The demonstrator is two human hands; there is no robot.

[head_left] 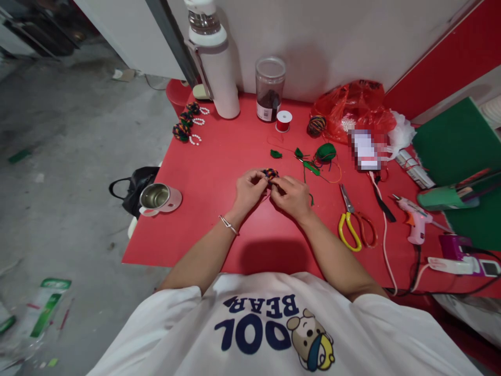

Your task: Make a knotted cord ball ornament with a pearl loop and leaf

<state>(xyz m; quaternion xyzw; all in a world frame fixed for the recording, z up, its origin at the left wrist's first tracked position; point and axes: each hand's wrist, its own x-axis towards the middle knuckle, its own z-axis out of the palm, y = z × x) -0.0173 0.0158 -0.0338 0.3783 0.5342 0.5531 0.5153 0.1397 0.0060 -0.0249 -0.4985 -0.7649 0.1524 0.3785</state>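
Note:
Over the middle of the red table [203,209], my left hand [249,190] and my right hand [291,196] both pinch a small multicoloured crocheted piece [270,174]. Fingers cover much of it, so its full shape is hidden. Just beyond it lie a small green crocheted leaf [276,154] and another green piece [298,152]. A green-handled crochet hook [311,167] rests to the right, beside a ball of green yarn [325,152]. Farther back are a ball of multicoloured yarn [316,126] and a spool of red thread [284,121].
Yellow-and-red scissors [352,222], a pink glue gun [417,219] and a phone [365,150] lie right. A metal cup [161,198] stands left. Behind are a white thermos [215,68], a clear jar [270,89] and a red bag [352,107]. Several yarn pieces with beads [186,122] sit back left.

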